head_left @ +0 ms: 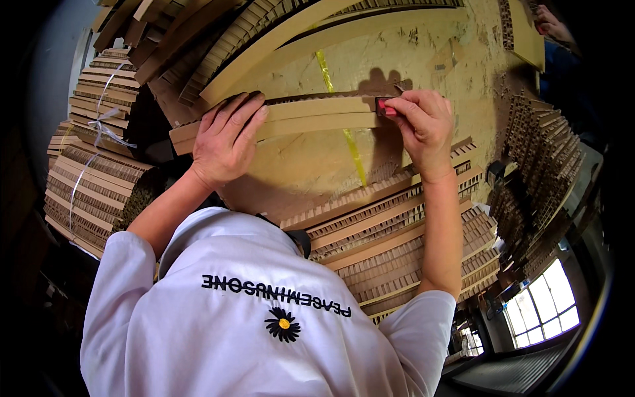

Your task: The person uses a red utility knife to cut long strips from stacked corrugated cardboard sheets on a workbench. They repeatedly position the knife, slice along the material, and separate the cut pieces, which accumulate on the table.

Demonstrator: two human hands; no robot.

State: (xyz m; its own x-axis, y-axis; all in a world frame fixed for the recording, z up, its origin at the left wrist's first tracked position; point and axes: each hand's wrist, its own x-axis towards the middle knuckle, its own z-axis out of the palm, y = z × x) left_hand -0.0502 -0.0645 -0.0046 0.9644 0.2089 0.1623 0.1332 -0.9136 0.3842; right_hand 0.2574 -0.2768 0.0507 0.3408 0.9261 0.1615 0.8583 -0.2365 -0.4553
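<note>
My left hand [227,140] lies flat across the left part of a pair of long tan honeycomb-cardboard strips [317,116], its fingers stretched over their far edge. The strips lie side by side on the worktable [423,49]. At their right end my right hand [426,126] pinches a small red-and-black tool [386,106] between thumb and fingers. The tool's dark block sits against the strips' end; its exact kind cannot be made out. A yellow plastic strap [355,157] runs under the strips.
Tied bundles of cardboard strips [89,188] stand at the left. More strips [390,231] are stacked close by on the near right, and curved ones [264,49] lie at the far side. A honeycomb stack [546,152] stands at the right. Another person's hand [554,25] shows far right.
</note>
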